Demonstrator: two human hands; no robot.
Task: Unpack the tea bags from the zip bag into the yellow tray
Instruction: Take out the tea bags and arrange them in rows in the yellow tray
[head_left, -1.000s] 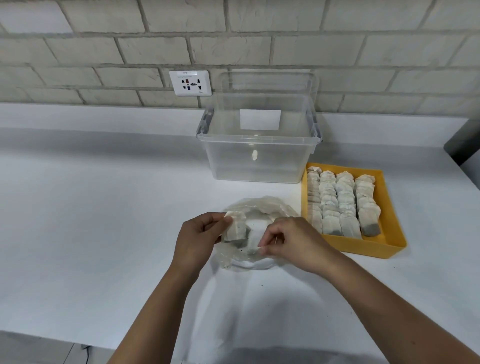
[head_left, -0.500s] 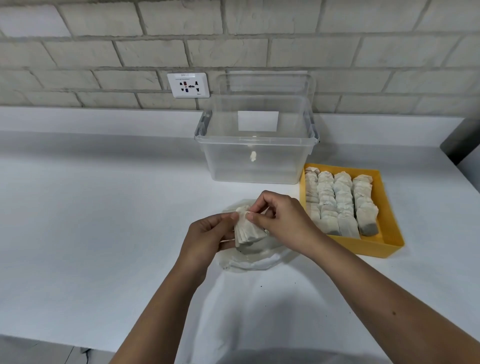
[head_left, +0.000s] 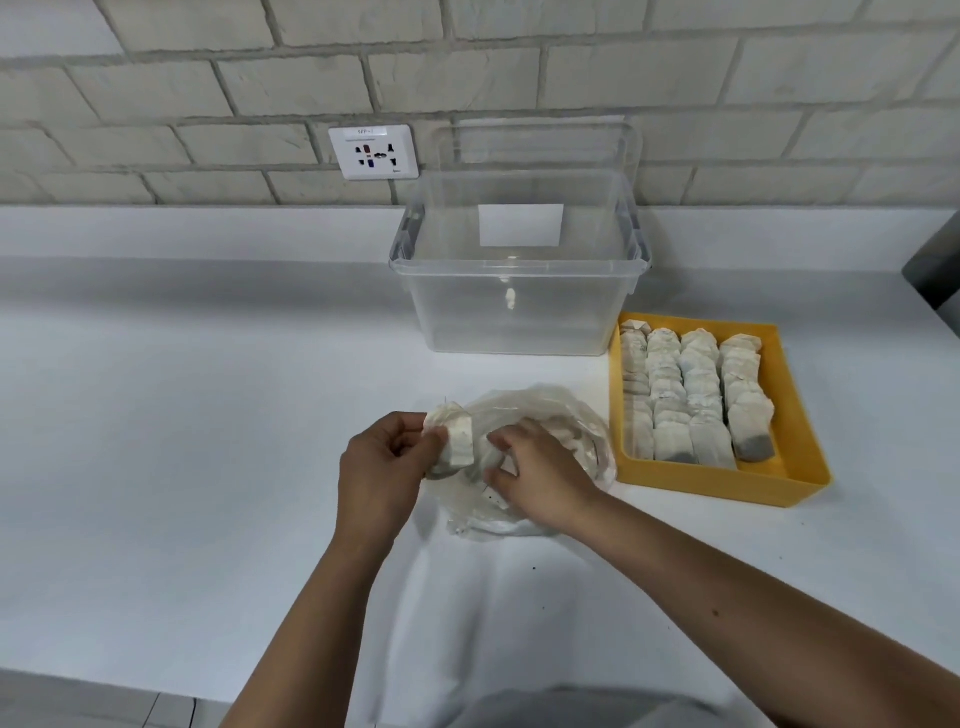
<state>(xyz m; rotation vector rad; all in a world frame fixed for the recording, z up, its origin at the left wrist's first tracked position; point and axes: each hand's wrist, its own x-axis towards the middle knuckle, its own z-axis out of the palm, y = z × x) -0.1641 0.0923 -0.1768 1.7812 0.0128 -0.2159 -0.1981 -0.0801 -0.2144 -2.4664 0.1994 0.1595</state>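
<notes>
the left hand (head_left: 382, 470) grips a small stack of tea bags (head_left: 458, 441) between thumb and fingers and holds it just above the left edge of the zip bag (head_left: 550, 410). the zip bag lies crumpled on the white counter (head_left: 182, 441), just to the left of the yellow tray (head_left: 727, 486). the right hand (head_left: 543, 475) has its fingers curled down on the plastic of the zip bag and holds it; if there is also a tea bag under the fingers, i cannot tell. in the yellow tray stand 4 rows of tea bags (head_left: 698, 395), packed close together. behind them a clear plastic box (head_left: 519, 322) stands near the brick wall, and a wall socket (head_left: 374, 153) is to its left.
</notes>
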